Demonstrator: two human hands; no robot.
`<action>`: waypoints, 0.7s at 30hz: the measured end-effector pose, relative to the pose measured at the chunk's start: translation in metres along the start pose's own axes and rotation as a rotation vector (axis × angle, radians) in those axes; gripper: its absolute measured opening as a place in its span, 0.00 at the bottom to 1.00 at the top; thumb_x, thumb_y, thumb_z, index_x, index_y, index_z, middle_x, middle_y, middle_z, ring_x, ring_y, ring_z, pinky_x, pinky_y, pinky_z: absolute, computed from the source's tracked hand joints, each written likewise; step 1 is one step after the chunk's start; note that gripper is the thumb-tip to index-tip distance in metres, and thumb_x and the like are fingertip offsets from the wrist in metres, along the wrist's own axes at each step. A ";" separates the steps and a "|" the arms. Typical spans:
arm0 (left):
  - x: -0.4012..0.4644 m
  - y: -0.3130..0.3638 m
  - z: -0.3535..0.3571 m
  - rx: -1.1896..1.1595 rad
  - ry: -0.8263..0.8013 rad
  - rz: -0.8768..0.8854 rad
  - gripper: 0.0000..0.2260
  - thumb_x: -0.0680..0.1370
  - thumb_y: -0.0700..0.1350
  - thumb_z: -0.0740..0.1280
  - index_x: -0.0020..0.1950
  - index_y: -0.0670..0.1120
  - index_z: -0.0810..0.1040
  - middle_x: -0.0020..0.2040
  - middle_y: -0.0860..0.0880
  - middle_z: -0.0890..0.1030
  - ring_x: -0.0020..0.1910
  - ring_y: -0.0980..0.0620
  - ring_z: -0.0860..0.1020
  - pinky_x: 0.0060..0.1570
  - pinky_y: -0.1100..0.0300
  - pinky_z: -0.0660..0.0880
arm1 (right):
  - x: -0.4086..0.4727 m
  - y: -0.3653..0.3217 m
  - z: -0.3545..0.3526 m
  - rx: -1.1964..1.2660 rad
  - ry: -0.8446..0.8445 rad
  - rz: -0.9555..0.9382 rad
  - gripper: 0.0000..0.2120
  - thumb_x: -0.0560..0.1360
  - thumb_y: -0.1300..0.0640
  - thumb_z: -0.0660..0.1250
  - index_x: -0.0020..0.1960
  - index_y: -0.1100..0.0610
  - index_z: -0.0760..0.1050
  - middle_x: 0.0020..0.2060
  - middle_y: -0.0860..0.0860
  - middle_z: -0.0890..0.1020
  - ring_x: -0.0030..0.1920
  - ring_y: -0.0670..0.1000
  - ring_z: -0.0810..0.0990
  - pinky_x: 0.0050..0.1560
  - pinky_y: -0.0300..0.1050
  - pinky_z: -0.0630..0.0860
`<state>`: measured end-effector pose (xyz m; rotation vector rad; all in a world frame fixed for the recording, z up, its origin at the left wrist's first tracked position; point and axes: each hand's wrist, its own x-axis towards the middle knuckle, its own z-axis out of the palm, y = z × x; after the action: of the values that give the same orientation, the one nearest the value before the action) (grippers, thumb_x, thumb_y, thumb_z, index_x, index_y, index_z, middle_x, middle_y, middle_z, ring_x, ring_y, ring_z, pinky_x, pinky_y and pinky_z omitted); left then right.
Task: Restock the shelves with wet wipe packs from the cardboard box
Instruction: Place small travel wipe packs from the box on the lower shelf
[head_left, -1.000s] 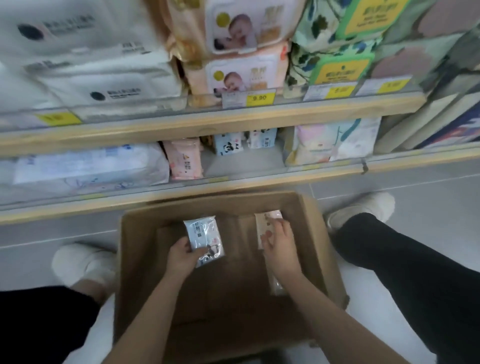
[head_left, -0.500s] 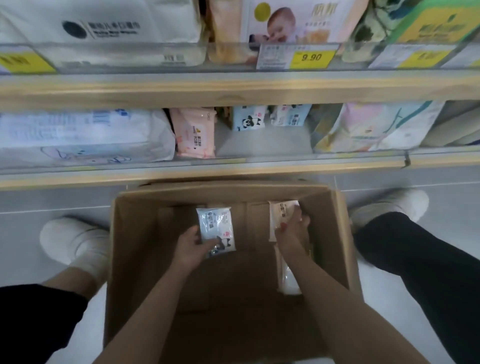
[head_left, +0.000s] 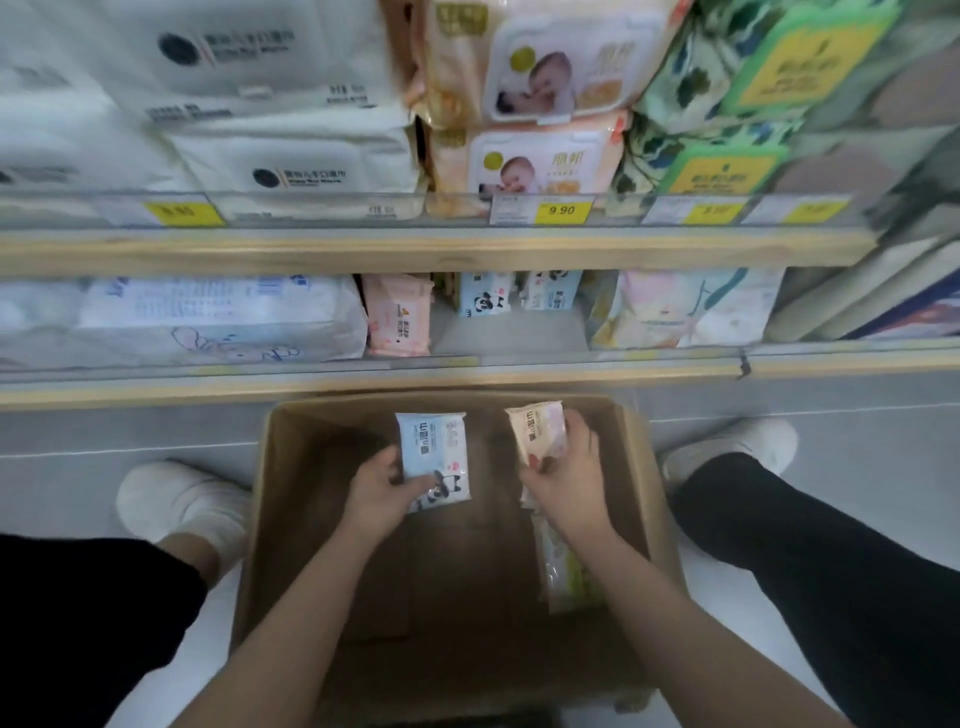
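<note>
The left hand grips the lower edge of a small flat pale-blue plastic wet wipe pack with a panda print, fingers curled under it, thumb on its face. The right hand is closed round a small cream-pink soft plastic wet wipe pack, holding it upright by its lower half. Both packs hang above the far end of the open brown cardboard box, which stands on the grey tiled floor between two white shoes. Below the right wrist, against the box's right wall, lie more glossy pale packs; the forearm hides part of them. Just beyond the box's far edge runs the lower wooden-edged shelf, carrying a bulky white soft pack at the left end, a slim pink pack, two panda-print blue packs set back in a gap, and a pastel floral pack towards the right. The upper shelf holds stacked white, peach and green-leaf packs behind yellow price tags, one reading 9.90
</note>
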<state>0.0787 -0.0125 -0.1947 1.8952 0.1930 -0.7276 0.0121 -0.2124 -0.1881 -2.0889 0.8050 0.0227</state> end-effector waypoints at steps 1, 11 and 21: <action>-0.003 0.006 -0.005 -0.008 0.005 0.019 0.16 0.72 0.36 0.72 0.57 0.44 0.75 0.56 0.45 0.81 0.42 0.59 0.78 0.33 0.71 0.75 | -0.002 -0.008 -0.002 0.013 0.000 -0.005 0.37 0.67 0.62 0.74 0.72 0.56 0.61 0.62 0.52 0.68 0.62 0.48 0.69 0.54 0.25 0.64; 0.002 0.045 -0.068 -0.058 0.187 0.205 0.15 0.72 0.39 0.72 0.57 0.47 0.75 0.56 0.49 0.80 0.48 0.55 0.79 0.41 0.64 0.76 | 0.057 -0.088 0.016 0.189 0.111 -0.182 0.38 0.62 0.52 0.77 0.67 0.52 0.64 0.55 0.53 0.76 0.54 0.55 0.78 0.57 0.57 0.76; 0.038 0.017 -0.080 -0.051 0.211 0.204 0.16 0.72 0.41 0.72 0.56 0.53 0.75 0.53 0.55 0.80 0.45 0.65 0.79 0.39 0.66 0.78 | 0.157 -0.094 0.083 0.208 0.241 -0.075 0.37 0.60 0.60 0.79 0.63 0.63 0.63 0.59 0.60 0.72 0.55 0.61 0.76 0.57 0.58 0.75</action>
<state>0.1482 0.0428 -0.1816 1.9084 0.1459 -0.3823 0.2101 -0.1971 -0.2182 -1.9435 0.8332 -0.3456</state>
